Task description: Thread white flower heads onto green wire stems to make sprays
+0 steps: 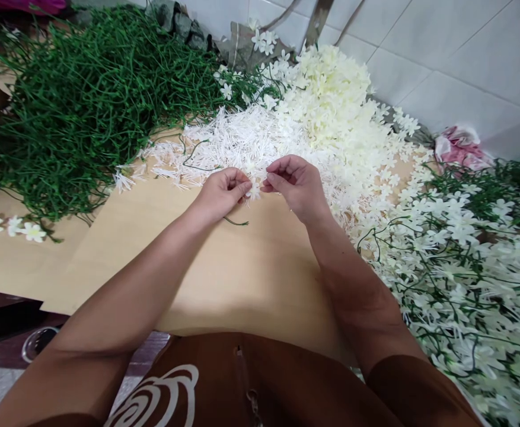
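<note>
My left hand (225,193) is closed in a pinch on a small white artificial flower (254,191), whose petals show at the thumb tip. A thin green plastic stem (237,222) pokes out below this hand. My right hand (296,185) is just to the right of the flower, its thumb and fingers drawn together; what they hold, if anything, is too small to make out. Behind both hands spreads a heap of thin white stamen pieces (242,139). A tall pile of pale cream petal pieces (335,95) adjoins it on the right.
A large heap of green plastic stems (95,101) fills the back left. Flowers on stems (473,284) crowd the right side. Several loose flowers (32,232) lie at the left on the cardboard surface (242,279). A pink and white cloth (459,148) sits by the tiled wall (455,53).
</note>
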Tool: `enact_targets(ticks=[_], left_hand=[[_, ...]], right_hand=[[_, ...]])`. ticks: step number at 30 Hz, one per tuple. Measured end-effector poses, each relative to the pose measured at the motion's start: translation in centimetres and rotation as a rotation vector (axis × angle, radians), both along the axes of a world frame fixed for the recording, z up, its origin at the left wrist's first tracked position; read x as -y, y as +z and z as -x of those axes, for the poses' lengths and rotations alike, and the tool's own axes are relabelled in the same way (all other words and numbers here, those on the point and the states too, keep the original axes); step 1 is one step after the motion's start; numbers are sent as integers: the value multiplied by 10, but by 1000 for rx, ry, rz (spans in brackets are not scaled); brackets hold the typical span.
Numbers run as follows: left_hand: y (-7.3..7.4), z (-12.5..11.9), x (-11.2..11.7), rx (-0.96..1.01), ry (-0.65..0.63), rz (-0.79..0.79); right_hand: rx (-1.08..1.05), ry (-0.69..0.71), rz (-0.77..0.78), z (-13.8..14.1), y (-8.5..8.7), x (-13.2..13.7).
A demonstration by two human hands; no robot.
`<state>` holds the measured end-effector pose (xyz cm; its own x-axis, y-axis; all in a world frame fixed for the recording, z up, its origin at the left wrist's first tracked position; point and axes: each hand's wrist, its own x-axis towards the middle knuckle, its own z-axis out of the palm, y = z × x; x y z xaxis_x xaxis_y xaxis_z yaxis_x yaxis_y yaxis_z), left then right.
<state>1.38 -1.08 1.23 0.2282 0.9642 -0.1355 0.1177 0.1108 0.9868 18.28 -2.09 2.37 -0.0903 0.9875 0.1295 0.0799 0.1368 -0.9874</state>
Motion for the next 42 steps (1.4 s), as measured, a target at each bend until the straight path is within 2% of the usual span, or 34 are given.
enact_targets(ticks=[6, 12, 17, 22, 29, 36, 42], left_hand=[[0, -1, 1, 29, -11, 25], [0, -1, 1, 22, 1, 28], [-1, 0, 1, 15, 1, 38], [0, -1, 1, 18, 19, 32], [1, -1, 0, 4, 46, 55], [2, -3, 0, 10, 15, 58], [2, -4, 0, 0, 47, 42]], right_hand=[[73, -18, 49, 6, -2, 1], [191, 4, 22, 5, -3, 0], [188, -8, 26, 7, -6, 1], [349, -38, -73, 8, -8, 3], [598, 5, -279, 6, -3, 7], [701, 62, -280, 8, -1, 8], [789, 69, -301, 11, -5, 9]])
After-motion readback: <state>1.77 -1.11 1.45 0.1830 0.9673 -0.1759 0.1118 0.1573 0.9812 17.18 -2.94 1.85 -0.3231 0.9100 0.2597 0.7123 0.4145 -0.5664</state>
